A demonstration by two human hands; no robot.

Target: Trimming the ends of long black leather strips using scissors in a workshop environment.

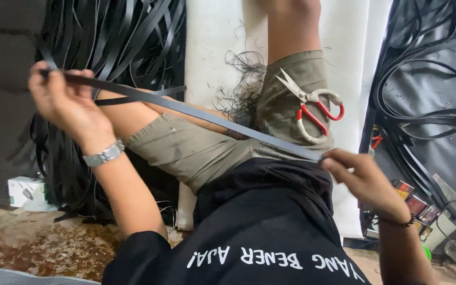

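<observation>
- The left hand [67,103] is closed around one end of a long black strip [186,110], raised up.
- The right hand [362,177] pinches the strip's other end, lower down.
- The strip stretches taut between both hands.
- Red-handled scissors [312,108] lie on the thigh, just above the right hand.

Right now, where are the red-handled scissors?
In the head view, the red-handled metal scissors lie on the person's khaki-shorts thigh, right of centre, above the right hand.

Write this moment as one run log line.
left hand: pinches black strap | right hand: pinches other end | strap: taut | scissors: on thigh
</observation>
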